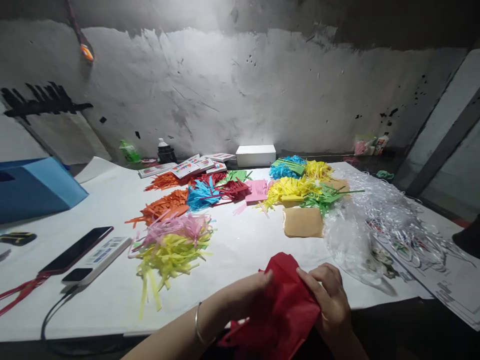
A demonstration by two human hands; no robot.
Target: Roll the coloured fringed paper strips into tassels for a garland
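Observation:
A crumpled sheet of red tissue paper (287, 305) is held up at the table's front edge, its lower part hanging over the edge with some strips at the left. My left hand (251, 295), with a bangle on the wrist, grips its left side; most of the fingers are hidden behind the paper. My right hand (330, 295) pinches the right side, thumb and fingers pressed together. Beyond them lies a tan packet (303, 222). A yellow fringed bundle (172, 257) and a pink fringed bundle (180, 230) rest to the left.
Several coloured fringed bundles, including an orange one (165, 206), cross the table's middle. A phone (77, 250) and a power bank (97, 260) lie left, near a blue box (41, 190). Clear plastic bags (347, 240) and white strings (397, 215) cover the right. A white box (256, 155) stands behind.

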